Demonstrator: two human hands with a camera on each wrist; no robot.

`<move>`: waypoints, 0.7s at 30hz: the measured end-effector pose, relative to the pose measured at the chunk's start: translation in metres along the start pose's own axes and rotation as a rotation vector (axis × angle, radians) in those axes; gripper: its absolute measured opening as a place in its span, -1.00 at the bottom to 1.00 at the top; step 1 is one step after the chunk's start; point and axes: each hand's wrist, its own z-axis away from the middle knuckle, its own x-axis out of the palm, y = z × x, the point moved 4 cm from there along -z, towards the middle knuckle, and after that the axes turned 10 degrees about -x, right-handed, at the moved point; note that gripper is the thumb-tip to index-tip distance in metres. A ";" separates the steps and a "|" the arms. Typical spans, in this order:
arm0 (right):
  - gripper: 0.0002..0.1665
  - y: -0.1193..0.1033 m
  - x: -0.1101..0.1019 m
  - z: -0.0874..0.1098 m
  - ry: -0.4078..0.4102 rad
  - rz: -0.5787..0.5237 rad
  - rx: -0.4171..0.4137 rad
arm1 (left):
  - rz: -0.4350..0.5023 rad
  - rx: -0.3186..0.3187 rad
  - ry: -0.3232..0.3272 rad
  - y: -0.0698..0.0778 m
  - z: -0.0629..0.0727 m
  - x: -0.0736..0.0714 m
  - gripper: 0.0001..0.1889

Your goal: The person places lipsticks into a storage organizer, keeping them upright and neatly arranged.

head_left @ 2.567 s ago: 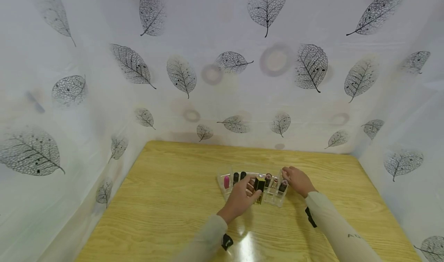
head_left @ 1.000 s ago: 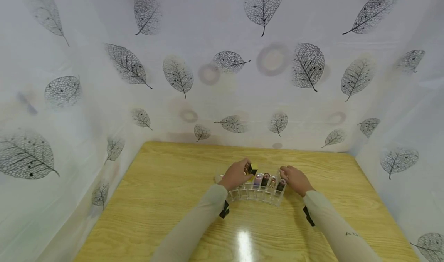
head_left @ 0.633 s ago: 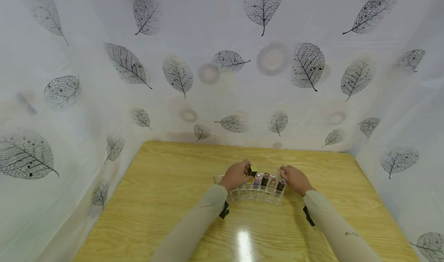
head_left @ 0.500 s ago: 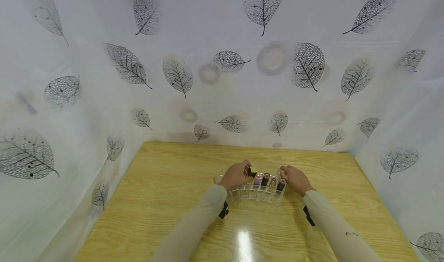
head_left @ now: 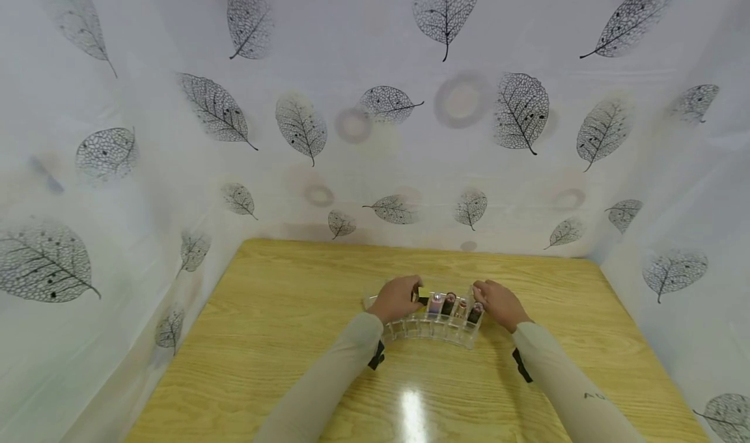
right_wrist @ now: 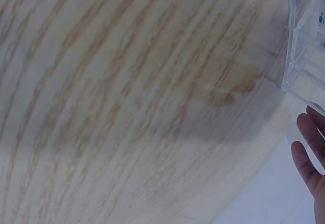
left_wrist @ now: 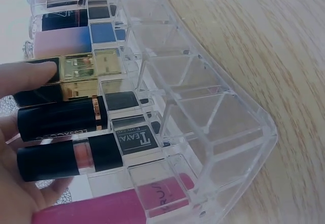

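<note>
A curved, clear acrylic lipstick organizer stands on the table, its back row filled with upright lipsticks. With thumb and fingers my left hand pinches a square black-and-gold lipstick, whose gold lower end sits in a back-row slot. Beside it in the left wrist view are two black lipsticks, a magenta tube and a pink-and-blue tube. My right hand holds the organizer's right end by its corner; in the right wrist view only some fingers show by that corner.
The organizer's front row of compartments holds nothing in the left wrist view. A wood-grain table extends around it. White leaf-printed sheeting rises behind the table and along both sides.
My left hand brought the black-and-gold lipstick from in front of the organizer to the back row, tilted it, and has now lowered it slightly. The right hand stays at the right end.
</note>
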 end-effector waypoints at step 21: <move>-0.73 -0.001 -0.002 0.003 -0.009 0.043 -0.012 | -0.299 -0.028 0.053 0.009 0.006 0.002 -0.49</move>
